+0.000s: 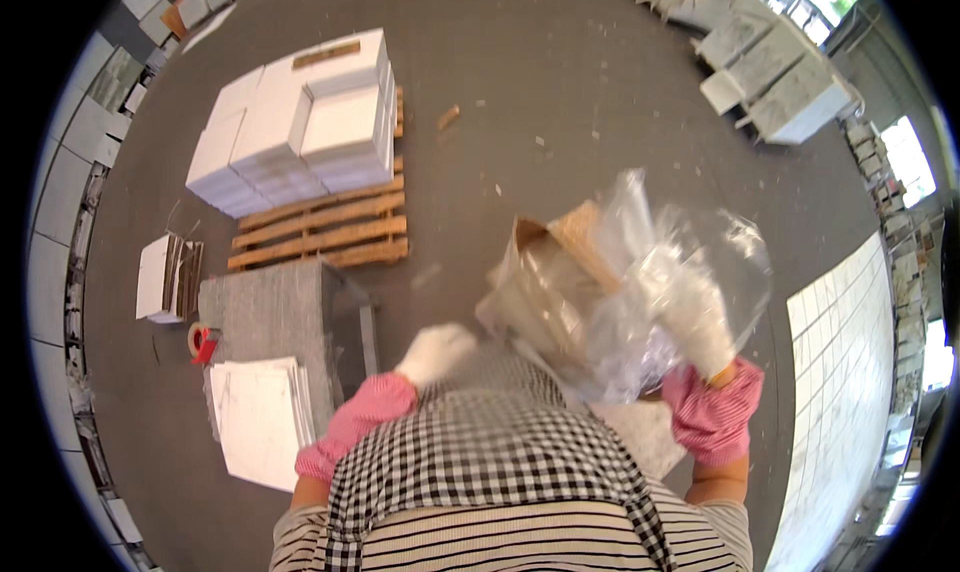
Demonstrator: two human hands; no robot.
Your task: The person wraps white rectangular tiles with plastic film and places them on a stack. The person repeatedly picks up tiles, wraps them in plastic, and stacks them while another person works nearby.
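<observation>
The right hand [700, 317], in a white glove with a pink striped cuff, is raised in front of the person's chest and closed on a crumpled clear plastic bag [650, 272]. Through the plastic a stack of pale beige tiles [540, 292] shows, tilted, with one brown corner sticking up at the top. The bag hangs in the air above the grey floor [520, 92], just right of the middle of the view.

The left hand [435, 352], gloved the same way, sits lower and close to the chequered apron [480, 452]; its fingers look loosely curled and it holds nothing (it is just beside the lower edge of the bag, and whether it touches is hard to tell).

To the left stands a grey stone-topped counter [270, 312] with flat white sheets [260, 422] lying at its near end. Beyond it, a wooden pallet [330, 227] carries stacked white boxes [300, 122]. A red tape roll [203, 342] lies by the counter's left edge.
</observation>
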